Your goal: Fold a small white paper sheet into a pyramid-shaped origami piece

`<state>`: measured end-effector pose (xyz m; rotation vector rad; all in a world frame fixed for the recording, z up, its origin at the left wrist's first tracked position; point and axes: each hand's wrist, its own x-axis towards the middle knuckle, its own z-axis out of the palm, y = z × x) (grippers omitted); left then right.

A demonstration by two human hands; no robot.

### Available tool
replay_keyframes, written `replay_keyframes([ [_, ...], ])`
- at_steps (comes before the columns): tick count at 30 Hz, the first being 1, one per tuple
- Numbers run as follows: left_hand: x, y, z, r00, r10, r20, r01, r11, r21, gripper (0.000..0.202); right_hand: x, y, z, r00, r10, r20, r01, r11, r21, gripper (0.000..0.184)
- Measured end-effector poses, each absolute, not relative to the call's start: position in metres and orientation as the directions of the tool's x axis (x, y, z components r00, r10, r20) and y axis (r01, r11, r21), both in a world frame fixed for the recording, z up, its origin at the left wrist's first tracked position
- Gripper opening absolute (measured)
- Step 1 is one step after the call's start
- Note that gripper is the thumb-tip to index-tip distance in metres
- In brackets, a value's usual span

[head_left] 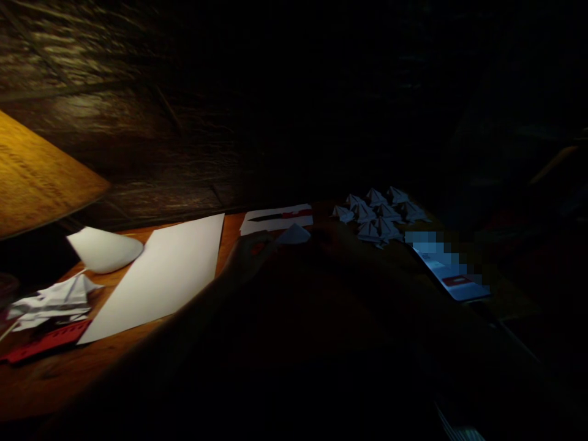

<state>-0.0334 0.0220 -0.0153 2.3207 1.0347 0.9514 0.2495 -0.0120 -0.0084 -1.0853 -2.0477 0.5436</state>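
Note:
A small folded piece of white paper, peaked like a triangle, is between my hands over the table. My left hand has its fingers closed at the paper's left edge. On the other side, my right hand is close to the paper, but deep shadow hides its fingers. Just behind the paper lie white paper pieces with a black and red knife-like tool on top. Several folded paper figures stand in a cluster beyond my right hand.
A large white sheet lies left on the wooden table. Near it are a curled white paper, crumpled striped paper and a red strip with notches. A lit phone lies right. A wall rises behind.

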Motion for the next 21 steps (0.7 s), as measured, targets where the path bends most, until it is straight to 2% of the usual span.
replay_keyframes([
  [3, -0.031, 0.019, -0.013, 0.481, 0.781, 0.4, 0.475, -0.615, 0.63, 0.031, 0.249, -0.012, -0.009, -0.326, 0.844, 0.427, 0.475, 0.536, -0.697, 0.03],
  [9, -0.02, 0.012, -0.009, 0.446, 0.803, 0.396, 0.461, -0.585, 0.668, 0.035, 0.248, -0.014, -0.004, -0.249, 0.866, 0.433, 0.475, 0.499, -0.725, 0.02],
  [13, -0.02, 0.012, -0.007, 0.414, 0.817, 0.401, 0.44, -0.566, 0.697, 0.037, 0.246, -0.016, 0.0, -0.239, 0.876, 0.418, 0.458, 0.481, -0.747, 0.02],
  [16, -0.022, 0.013, -0.005, 0.386, 0.824, 0.415, 0.42, -0.557, 0.716, 0.027, 0.244, -0.016, 0.001, -0.226, 0.884, 0.41, 0.4, 0.468, -0.788, 0.02],
  [21, -0.023, 0.013, 0.0, 0.318, 0.842, 0.435, 0.298, -0.525, 0.797, 0.039, 0.243, -0.013, -0.001, -0.217, 0.897, 0.386, 0.293, 0.437, -0.85, 0.017],
])
